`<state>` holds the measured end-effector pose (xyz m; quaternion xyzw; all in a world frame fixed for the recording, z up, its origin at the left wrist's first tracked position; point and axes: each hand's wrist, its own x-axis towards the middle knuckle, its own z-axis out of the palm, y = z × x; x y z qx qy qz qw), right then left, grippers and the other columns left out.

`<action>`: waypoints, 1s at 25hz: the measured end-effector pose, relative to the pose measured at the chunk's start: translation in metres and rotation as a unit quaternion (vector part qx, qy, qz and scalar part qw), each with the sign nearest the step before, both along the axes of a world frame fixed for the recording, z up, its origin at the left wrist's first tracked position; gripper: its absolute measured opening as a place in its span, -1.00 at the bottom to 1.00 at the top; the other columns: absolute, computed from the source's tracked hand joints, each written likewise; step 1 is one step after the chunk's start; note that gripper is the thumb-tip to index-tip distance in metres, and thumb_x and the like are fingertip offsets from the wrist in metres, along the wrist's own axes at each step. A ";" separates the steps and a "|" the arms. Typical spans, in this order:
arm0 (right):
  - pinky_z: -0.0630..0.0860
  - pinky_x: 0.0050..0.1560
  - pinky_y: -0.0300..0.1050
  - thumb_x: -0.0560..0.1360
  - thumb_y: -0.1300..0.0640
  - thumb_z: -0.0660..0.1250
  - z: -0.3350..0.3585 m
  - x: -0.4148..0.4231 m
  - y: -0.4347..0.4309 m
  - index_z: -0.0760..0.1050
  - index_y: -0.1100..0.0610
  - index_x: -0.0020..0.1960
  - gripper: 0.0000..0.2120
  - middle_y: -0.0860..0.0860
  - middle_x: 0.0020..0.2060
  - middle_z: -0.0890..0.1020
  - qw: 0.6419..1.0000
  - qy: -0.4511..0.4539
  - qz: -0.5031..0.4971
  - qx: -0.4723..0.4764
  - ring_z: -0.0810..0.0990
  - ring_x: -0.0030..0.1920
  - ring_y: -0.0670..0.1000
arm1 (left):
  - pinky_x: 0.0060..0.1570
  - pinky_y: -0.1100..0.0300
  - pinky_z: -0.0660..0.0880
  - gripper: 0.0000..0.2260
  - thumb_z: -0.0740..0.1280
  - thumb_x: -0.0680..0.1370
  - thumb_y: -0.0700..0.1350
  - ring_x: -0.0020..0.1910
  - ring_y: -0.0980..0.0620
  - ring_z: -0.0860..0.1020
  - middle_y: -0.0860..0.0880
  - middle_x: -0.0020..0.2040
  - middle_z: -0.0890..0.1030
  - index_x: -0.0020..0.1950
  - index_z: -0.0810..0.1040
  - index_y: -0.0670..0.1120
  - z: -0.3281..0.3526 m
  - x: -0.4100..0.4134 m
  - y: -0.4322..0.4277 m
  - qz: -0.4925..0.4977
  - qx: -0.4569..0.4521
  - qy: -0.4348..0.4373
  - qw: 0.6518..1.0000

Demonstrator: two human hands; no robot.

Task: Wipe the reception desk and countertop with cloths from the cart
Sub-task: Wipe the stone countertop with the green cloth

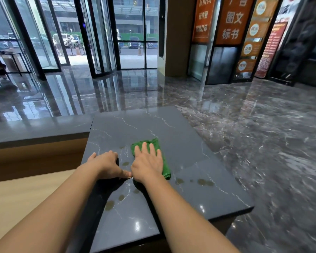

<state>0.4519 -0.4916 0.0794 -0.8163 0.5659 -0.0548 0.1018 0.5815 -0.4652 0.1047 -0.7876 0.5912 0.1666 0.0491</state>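
Wiping underway: right hand (pixel 148 161), fingers spread flat, presses folded green microfibre cloth (pixel 153 142) onto middle of dark grey white-veined stone table (pixel 190 161). Left hand (pixel 106 165) rests just beside, fingers loosely bent, nothing held. Brownish wet spots (pixel 205 182) left to wipe; lower beige wooden desk (pixel 16 198) likely yet to do.

- Countertop (pixel 171 125) lying open beyond the hands and off to the right.
- Left hand (pixel 106 165) sitting against right hand (pixel 148 161), thumb closing the gap between them.
- Cloth (pixel 165 167) lying flat under right hand.
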 end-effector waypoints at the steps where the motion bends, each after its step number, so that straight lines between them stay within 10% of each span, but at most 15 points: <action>1: -0.14 0.54 0.14 0.57 0.05 0.21 0.000 0.000 0.002 -0.03 0.04 0.59 -0.32 0.07 0.58 -0.08 1.000 0.007 0.011 -0.002 -0.14 0.57 0.13 | 0.49 -0.04 -0.08 -0.15 0.31 0.36 0.42 0.47 -0.03 0.26 -0.01 0.49 0.29 0.48 0.25 -0.07 0.000 0.000 0.000 0.000 0.003 -0.003 1.000; 15: 0.08 0.51 0.05 0.59 0.18 0.02 0.002 -0.169 -0.051 0.03 -0.06 0.57 -0.43 -0.03 0.59 -0.02 0.987 0.019 -0.157 0.011 -0.02 0.57 0.05 | 0.48 -0.12 -0.13 -0.24 0.28 0.38 0.41 0.48 -0.03 0.23 -0.04 0.48 0.29 0.42 0.31 -0.04 0.002 -0.001 0.016 -0.034 -0.069 -0.047 0.996; 21: 0.00 0.52 0.10 0.59 0.18 0.00 0.004 -0.139 -0.033 0.03 -0.01 0.57 -0.45 0.02 0.59 -0.03 0.977 0.033 -0.212 0.008 -0.03 0.57 0.12 | 0.39 0.05 0.24 -0.31 0.35 0.44 0.26 0.35 -0.04 0.41 -0.01 0.38 0.46 0.47 0.27 -0.01 0.015 -0.017 0.070 -0.097 -0.137 0.066 0.984; 25: -0.05 0.50 0.12 0.58 0.12 0.05 0.002 -0.081 0.014 0.08 0.02 0.56 -0.45 0.04 0.58 0.03 0.981 0.008 -0.193 -0.010 -0.02 0.56 0.14 | 0.39 0.05 0.12 -0.16 0.35 0.36 0.37 0.41 0.01 0.33 0.07 0.43 0.38 0.52 0.20 0.01 0.007 -0.023 0.110 -0.115 -0.128 0.044 0.984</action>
